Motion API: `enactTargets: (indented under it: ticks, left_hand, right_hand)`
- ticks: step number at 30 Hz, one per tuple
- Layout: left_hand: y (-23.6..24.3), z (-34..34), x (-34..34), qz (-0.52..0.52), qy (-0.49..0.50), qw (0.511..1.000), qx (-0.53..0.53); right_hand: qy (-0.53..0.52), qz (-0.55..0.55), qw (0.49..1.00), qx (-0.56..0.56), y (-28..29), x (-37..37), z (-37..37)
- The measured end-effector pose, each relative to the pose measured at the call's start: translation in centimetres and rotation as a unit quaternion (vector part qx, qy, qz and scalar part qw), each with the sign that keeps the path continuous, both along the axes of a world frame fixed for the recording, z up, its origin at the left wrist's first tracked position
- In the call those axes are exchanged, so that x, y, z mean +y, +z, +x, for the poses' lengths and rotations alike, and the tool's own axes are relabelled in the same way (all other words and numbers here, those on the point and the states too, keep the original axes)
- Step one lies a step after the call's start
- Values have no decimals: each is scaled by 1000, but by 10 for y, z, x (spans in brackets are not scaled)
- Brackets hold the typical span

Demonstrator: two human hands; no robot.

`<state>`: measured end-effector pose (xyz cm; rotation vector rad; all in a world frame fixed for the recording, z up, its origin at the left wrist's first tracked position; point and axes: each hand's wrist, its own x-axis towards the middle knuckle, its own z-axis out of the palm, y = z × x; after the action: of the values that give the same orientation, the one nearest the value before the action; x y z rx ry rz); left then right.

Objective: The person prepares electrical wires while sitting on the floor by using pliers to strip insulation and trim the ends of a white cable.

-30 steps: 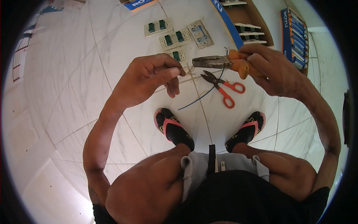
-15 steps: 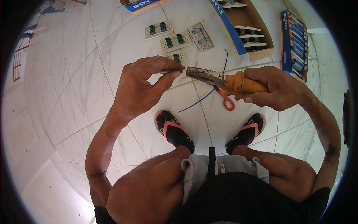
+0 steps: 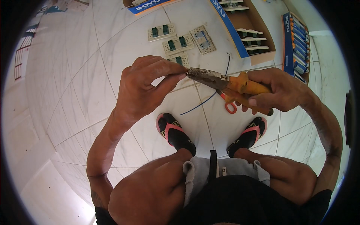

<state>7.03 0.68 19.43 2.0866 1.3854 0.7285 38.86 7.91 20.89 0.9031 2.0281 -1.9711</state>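
Note:
My left hand (image 3: pixel 142 86) pinches a tiny, thin piece, apparently wire, at the jaws of the worn pliers (image 3: pixel 206 78). My right hand (image 3: pixel 279 90) grips the pliers' orange handles, pointing the jaws left to my left fingertips. Beneath the pliers lie red-handled snips (image 3: pixel 230 108), mostly hidden by them, and a blue wire (image 3: pixel 197 105) on the tiles. Just beyond my hands lie several white outlet plates with green sockets (image 3: pixel 178 44), and a white plate with a pale blue middle (image 3: pixel 202 39) seen from the back.
An open box of plates (image 3: pixel 255 52) stands at the back right, beside a box of blue cylindrical packs (image 3: pixel 299 47). Another box (image 3: pixel 148 7) is at the top edge. My feet in pink-strapped sandals (image 3: pixel 172 135) stand on the white tiled floor (image 3: pixel 75 93), below my hands.
My right hand has lowered and tilted the pliers, jaws now higher than handles and covering most of the snips. My left fingers have shifted slightly right, up to the jaws.

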Motion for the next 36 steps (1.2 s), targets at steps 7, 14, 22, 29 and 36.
enactTargets:
  ticks: [7,14,22,29,36]
  left_hand:
    - [3,4,-2,-37,5,999,-20]
    - [12,5,0,-28,-52,998,37]
    - [15,2,3,-62,-41,997,-5]
    - [16,2,2,-91,-33,994,-47]
    - [19,0,2,-292,8,943,-160]
  right_hand:
    - [17,-15,1000,-18,8,1,-4]
    - [123,169,974,-83,12,4,-5]
    - [108,275,952,-75,14,0,-5]
    - [117,277,948,-102,10,-1,-5]
    - [143,604,783,33,-14,-2,-1]
